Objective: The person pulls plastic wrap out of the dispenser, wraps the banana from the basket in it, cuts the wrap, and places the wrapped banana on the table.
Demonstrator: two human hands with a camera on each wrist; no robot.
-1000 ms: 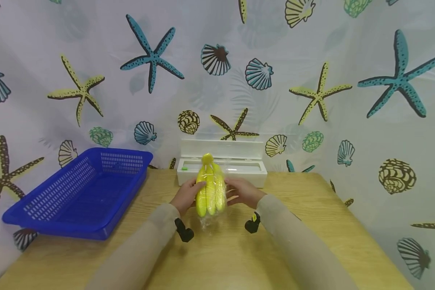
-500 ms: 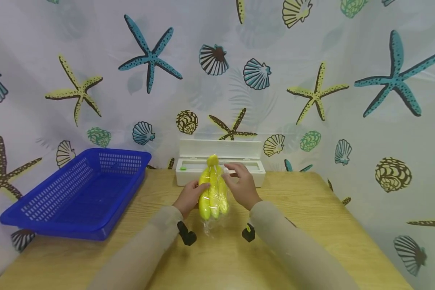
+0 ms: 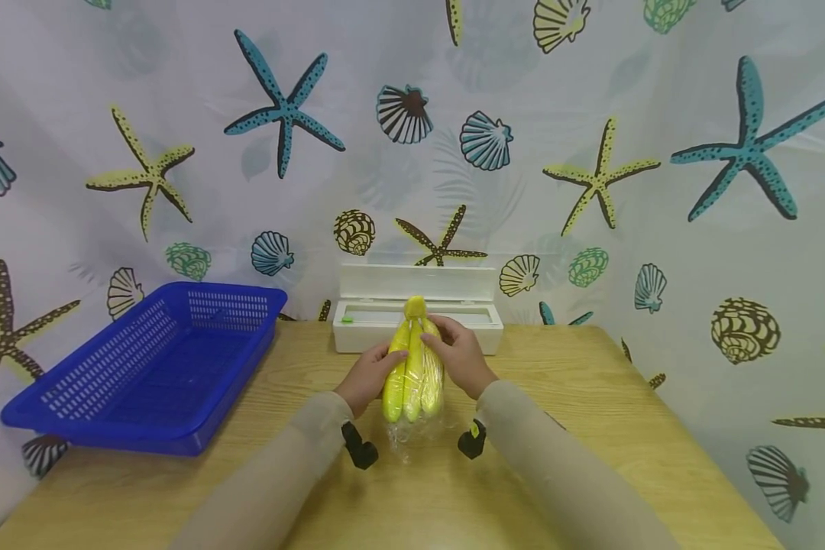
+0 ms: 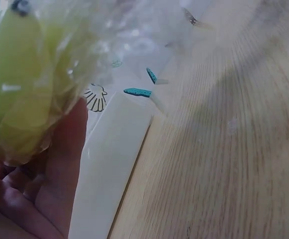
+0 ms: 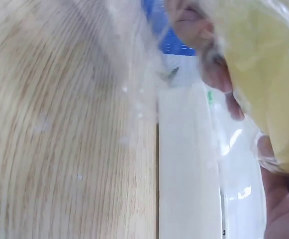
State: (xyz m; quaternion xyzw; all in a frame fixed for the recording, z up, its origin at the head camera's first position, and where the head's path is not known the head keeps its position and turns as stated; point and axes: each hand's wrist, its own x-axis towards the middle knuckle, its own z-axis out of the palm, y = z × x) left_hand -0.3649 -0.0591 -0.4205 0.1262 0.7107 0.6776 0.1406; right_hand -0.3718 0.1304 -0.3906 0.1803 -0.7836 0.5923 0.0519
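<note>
A bunch of yellow bananas [image 3: 414, 382], wrapped in clear plastic film [image 3: 402, 435], is held stem up above the table. My left hand [image 3: 367, 376] grips its left side, thumb across the front. On the upper right, just below the stem, my right hand [image 3: 462, 357] holds the bunch with its thumb in front. Loose film hangs below the banana tips. In the left wrist view, fingers [image 4: 67, 149] lie behind the wrapped bananas [image 4: 20, 84]. The right wrist view shows the bananas [image 5: 268, 74] close up, with fingers of both hands partly hidden by them.
Behind the bananas stands a long white box [image 3: 357, 338] with its lid raised and a small green piece on its rim. A blue plastic basket [image 3: 199, 439] sits at the left of the wooden table [image 3: 557, 489]. A patterned curtain [image 3: 412, 176] hangs behind.
The bananas have shifted slightly right. My right hand has moved from their right side up to near the stem, where it now holds them. The left hand has kept its grip.
</note>
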